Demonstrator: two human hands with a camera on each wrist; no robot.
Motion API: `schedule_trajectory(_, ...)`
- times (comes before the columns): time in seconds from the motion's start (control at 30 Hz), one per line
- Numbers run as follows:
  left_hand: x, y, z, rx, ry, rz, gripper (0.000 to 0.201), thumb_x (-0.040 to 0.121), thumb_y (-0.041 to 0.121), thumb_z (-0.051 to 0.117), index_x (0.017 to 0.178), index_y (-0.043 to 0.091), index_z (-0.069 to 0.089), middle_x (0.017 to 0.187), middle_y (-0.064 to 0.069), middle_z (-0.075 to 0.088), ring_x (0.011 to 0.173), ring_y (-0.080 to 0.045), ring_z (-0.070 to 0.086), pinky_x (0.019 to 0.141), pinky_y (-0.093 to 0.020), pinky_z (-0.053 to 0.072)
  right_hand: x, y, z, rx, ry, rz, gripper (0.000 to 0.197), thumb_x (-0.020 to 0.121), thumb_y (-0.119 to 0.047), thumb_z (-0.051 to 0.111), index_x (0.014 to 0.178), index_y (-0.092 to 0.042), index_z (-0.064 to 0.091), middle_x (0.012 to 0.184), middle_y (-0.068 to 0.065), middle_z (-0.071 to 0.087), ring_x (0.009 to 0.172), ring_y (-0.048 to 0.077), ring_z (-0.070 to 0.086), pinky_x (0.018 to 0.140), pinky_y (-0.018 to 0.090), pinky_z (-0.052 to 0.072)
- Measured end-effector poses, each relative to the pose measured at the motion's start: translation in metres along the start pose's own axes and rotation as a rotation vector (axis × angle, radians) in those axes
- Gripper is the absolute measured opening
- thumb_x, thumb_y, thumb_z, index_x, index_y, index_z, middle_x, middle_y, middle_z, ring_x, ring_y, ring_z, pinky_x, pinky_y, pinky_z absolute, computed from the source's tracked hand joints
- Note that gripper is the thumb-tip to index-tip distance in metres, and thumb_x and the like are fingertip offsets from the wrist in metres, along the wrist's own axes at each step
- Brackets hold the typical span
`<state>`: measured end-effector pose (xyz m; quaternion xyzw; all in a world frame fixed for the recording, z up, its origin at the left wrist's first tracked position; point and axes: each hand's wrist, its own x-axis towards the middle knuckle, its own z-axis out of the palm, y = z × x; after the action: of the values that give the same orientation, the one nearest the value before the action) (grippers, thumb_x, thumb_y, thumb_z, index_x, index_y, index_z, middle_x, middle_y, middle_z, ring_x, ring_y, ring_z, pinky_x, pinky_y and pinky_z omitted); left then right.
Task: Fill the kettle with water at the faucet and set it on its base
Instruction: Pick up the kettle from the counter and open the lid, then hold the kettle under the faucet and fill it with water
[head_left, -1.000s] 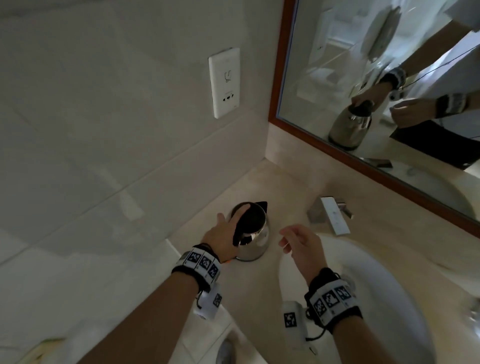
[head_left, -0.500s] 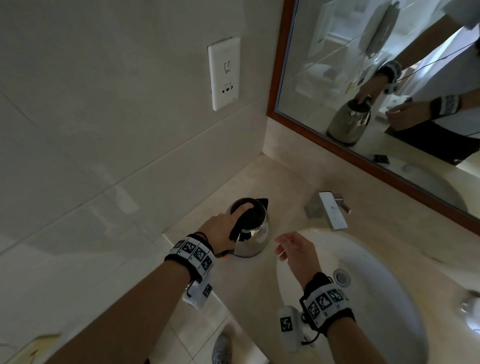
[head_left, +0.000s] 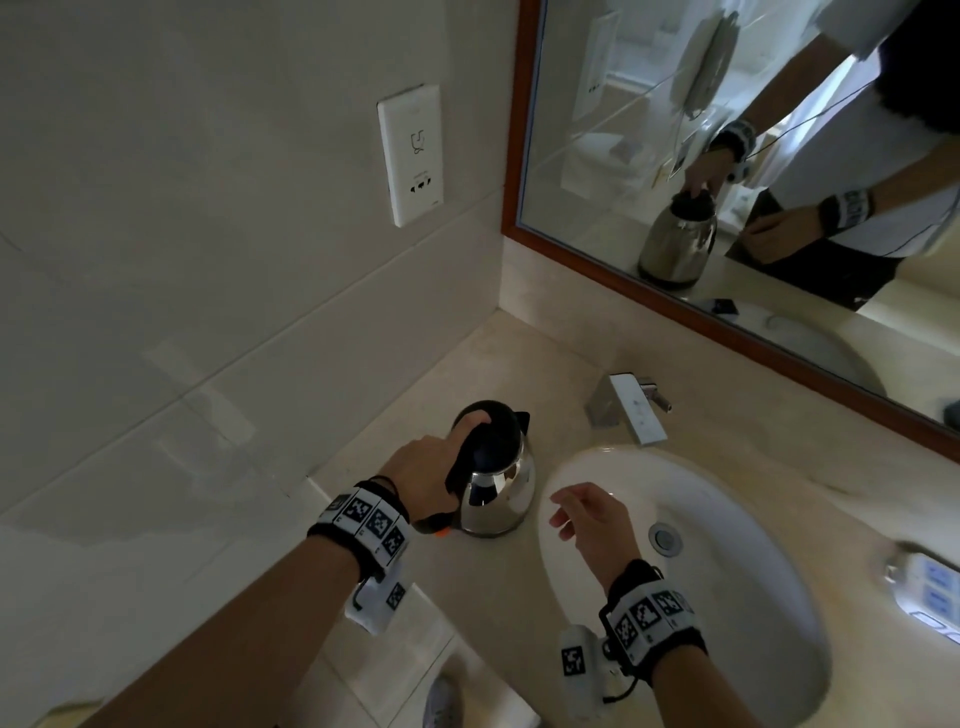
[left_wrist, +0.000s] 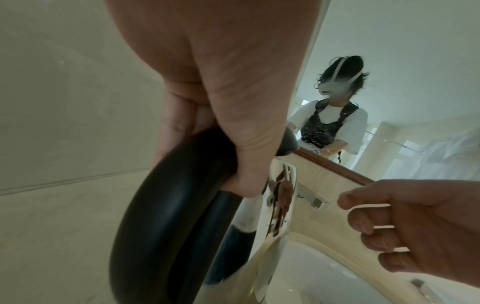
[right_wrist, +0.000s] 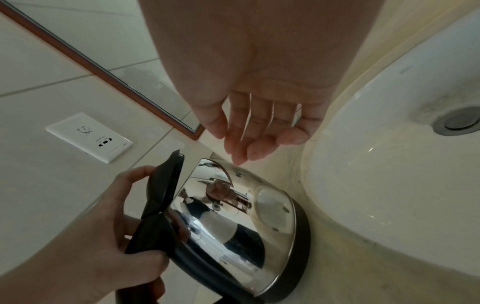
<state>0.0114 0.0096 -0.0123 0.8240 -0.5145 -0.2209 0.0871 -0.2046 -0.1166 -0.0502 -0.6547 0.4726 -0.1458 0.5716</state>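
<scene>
While the kettle (head_left: 497, 488) stands on the tabletop (head_left: 426, 374) at the frame's centre, just left of the sink (head_left: 727, 525) and below the faucet (head_left: 631, 408), the left hand (head_left: 423, 480) grips its black handle and the right hand (head_left: 592, 519) hovers beside it, fingers slack. From the left wrist, the left hand's fingers (left_wrist: 249, 148) wrap the handle (left_wrist: 166, 218) at centre. From the right wrist, the right hand (right_wrist: 259, 115) hangs loose and empty above the kettle (right_wrist: 241, 222) at lower centre.

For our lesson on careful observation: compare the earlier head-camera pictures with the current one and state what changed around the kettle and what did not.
The left hand, which lay against the kettle's black top, has shifted onto the handle and now grips it, thumb on the lid. The right hand has drifted slightly toward the sink, holding nothing. The kettle remains on the counter beside the sink; no water runs from the faucet.
</scene>
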Motion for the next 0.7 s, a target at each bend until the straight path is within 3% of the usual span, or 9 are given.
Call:
schedule_trajectory(0.23, -0.007, 0.027, -0.011, -0.013, 0.018, 0.057, 0.101, 0.085, 0.013, 0.070, 0.152, 0.041, -0.001, 0.088, -0.007, 0.071, 0.071, -0.025, 0.071, 0.069, -0.038, 0.064, -0.005, 0.003, -0.025, 0.044, 0.042, 0.014, 0.014, 0.093, -0.017, 0.061, 0.085, -0.011, 0.070, 0.073, 0.007, 0.074, 0.059, 0.017, 0.062, 0.056, 0.024, 0.043)
schedule_trajectory(0.33, -0.011, 0.038, -0.008, -0.016, 0.050, 0.065, 0.094, 0.086, 0.015, 0.067, 0.153, 0.037, 0.004, 0.078, 0.001, 0.064, 0.065, -0.021, 0.067, 0.063, -0.031, 0.060, -0.008, 0.007, -0.041, 0.067, 0.074, 0.017, 0.014, 0.094, -0.017, 0.062, 0.085, -0.010, 0.070, 0.072, 0.007, 0.074, 0.059, 0.017, 0.062, 0.055, 0.024, 0.044)
schedule_trajectory(0.47, -0.010, 0.059, 0.001, -0.134, 0.127, 0.062, 0.085, 0.087, 0.014, 0.065, 0.155, 0.029, 0.016, 0.062, 0.007, 0.051, 0.050, -0.012, 0.051, 0.053, -0.030, 0.050, -0.010, 0.014, -0.068, 0.078, 0.119, 0.032, 0.015, 0.096, -0.016, 0.061, 0.088, -0.006, 0.070, 0.075, 0.012, 0.073, 0.059, 0.017, 0.061, 0.049, 0.015, 0.044)
schedule_trajectory(0.57, -0.006, 0.075, 0.013, -0.188, 0.136, 0.090, 0.083, 0.087, 0.016, 0.066, 0.156, 0.025, 0.021, 0.057, 0.006, 0.048, 0.044, -0.009, 0.045, 0.045, -0.018, 0.036, -0.007, 0.018, -0.092, 0.064, 0.153, 0.058, 0.015, 0.096, -0.016, 0.060, 0.089, -0.005, 0.068, 0.074, 0.011, 0.072, 0.063, 0.020, 0.062, 0.053, 0.021, 0.044)
schedule_trajectory(0.7, 0.003, 0.104, 0.029, -0.262, 0.110, 0.108, 0.094, 0.079, 0.019, 0.069, 0.156, 0.028, 0.016, 0.054, 0.005, 0.051, 0.046, -0.012, 0.050, 0.046, -0.025, 0.042, 0.011, 0.019, -0.118, -0.007, 0.177, 0.097, 0.016, 0.096, -0.017, 0.059, 0.092, -0.003, 0.067, 0.072, 0.008, 0.071, 0.060, 0.021, 0.060, 0.055, 0.026, 0.044)
